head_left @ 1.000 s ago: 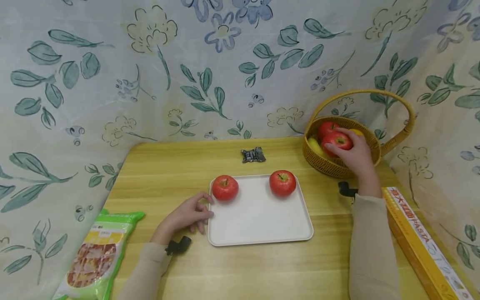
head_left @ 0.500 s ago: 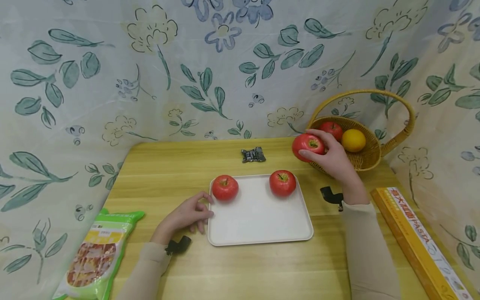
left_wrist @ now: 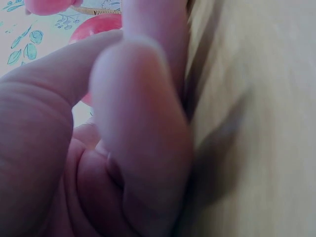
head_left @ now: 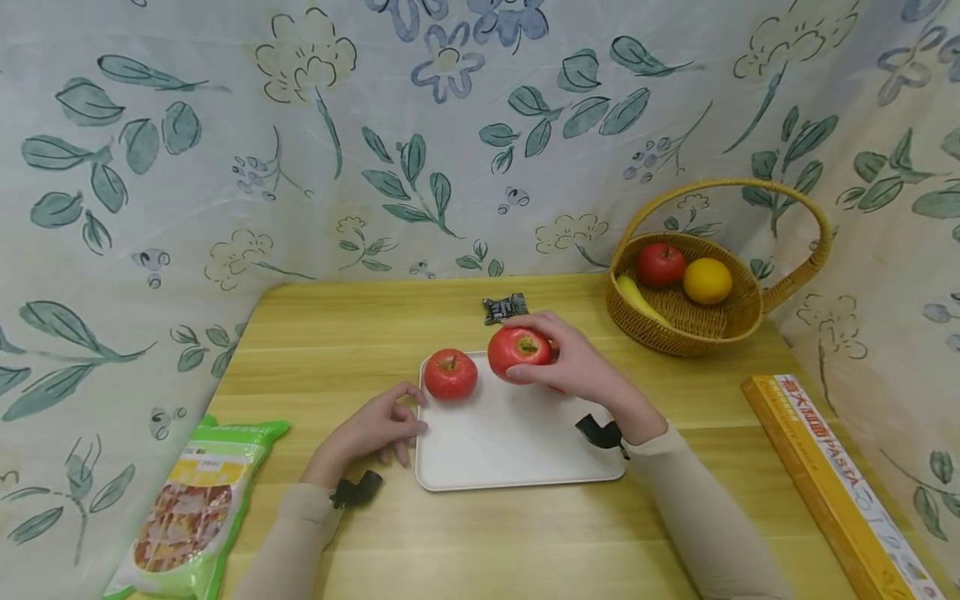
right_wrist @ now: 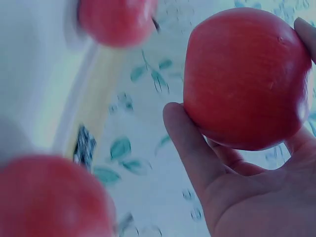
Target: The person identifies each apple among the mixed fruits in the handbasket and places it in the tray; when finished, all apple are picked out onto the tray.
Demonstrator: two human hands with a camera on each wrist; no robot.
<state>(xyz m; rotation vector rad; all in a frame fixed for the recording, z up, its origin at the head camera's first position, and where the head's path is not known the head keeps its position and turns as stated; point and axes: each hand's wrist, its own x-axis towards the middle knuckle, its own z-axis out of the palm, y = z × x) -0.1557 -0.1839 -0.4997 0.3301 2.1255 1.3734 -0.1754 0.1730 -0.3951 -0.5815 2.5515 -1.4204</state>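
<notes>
My right hand (head_left: 581,358) holds a red apple (head_left: 517,354) over the back of the white tray (head_left: 510,454), thumb and fingers around its sides. The right wrist view shows this held apple (right_wrist: 247,79) raised, with another tray apple (right_wrist: 52,197) blurred at lower left. That second apple is mostly hidden behind my right hand in the head view. At the tray's back left corner sits a third apple (head_left: 450,375). My left hand (head_left: 375,425) rests at the tray's left rim with relaxed, bent fingers; its fingers (left_wrist: 140,108) fill the left wrist view.
A wicker basket (head_left: 667,337) at the back right holds an apple (head_left: 660,265), a yellow round fruit (head_left: 707,281) and a banana (head_left: 637,300). A small dark packet (head_left: 504,307) lies behind the tray. A pasta box (head_left: 840,483) lies right, a green food bag (head_left: 198,508) left.
My right hand has lifted the apple out of the basket and carried it left to above the tray. My left hand has stayed at the tray's rim.
</notes>
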